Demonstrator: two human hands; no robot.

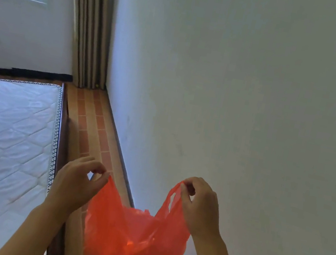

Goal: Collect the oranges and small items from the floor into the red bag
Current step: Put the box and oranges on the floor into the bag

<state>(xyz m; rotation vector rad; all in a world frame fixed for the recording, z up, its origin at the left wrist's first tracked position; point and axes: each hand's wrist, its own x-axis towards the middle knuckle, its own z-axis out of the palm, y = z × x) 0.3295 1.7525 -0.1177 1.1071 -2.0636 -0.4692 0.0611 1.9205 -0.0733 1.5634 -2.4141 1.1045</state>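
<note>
We hold a red bag point(134, 236) up in front of us, above the strip of tiled floor point(94, 119) between a bare mattress point(4, 132) and a white wall point(257, 98). Our left hand point(76, 181) has a pinching grip on one handle, and our right hand point(198, 202) pinches the other, spreading the top apart while the body sags full below

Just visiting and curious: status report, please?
Left hand and right hand each pinch a handle. Red bag hangs between them, bulging. Nothing in the way.
</note>
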